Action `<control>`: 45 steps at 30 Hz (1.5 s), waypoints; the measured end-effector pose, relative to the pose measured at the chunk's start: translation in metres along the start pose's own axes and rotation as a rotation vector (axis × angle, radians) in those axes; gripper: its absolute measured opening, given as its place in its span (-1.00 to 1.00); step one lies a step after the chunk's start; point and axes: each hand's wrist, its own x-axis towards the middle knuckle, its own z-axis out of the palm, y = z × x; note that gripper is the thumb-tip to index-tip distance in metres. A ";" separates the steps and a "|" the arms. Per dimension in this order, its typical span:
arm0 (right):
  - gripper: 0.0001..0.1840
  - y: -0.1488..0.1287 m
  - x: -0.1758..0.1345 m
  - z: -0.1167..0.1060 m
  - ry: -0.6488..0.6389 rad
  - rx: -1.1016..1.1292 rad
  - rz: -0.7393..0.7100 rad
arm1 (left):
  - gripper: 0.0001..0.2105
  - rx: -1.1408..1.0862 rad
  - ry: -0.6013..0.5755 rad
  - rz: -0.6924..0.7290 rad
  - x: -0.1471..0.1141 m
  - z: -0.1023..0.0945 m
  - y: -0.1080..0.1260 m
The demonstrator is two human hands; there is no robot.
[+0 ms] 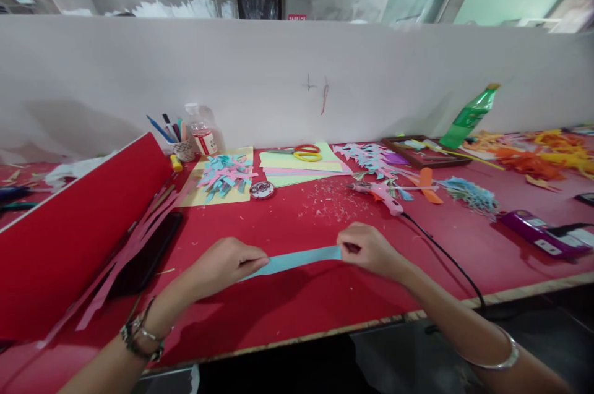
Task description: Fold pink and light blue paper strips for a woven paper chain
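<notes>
A light blue paper strip [304, 258] is stretched between my two hands, just above the red tabletop [297, 307]. My left hand [232, 265] pinches its left end between thumb and fingers, and a short bit of the strip shows below that thumb. At the other end, my right hand [369, 250] is closed on the strip with the fingers curled in. Beyond the hands lie a pink glue gun [383, 191] with a black cord, a round tin lid [262, 190] and scattered paper scraps [334, 199].
Red and yellow scissors [307, 151] rest on coloured paper sheets [292, 179]. Cut pink and blue strips [227, 172] are heaped at back left. A red board [93, 227] leans on the left. A green bottle [471, 117] and purple device [542, 233] stand right.
</notes>
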 end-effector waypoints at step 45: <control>-0.62 -0.008 -0.004 -0.033 -0.210 0.389 0.160 | -0.82 0.564 0.157 -0.126 -0.032 -0.012 -0.037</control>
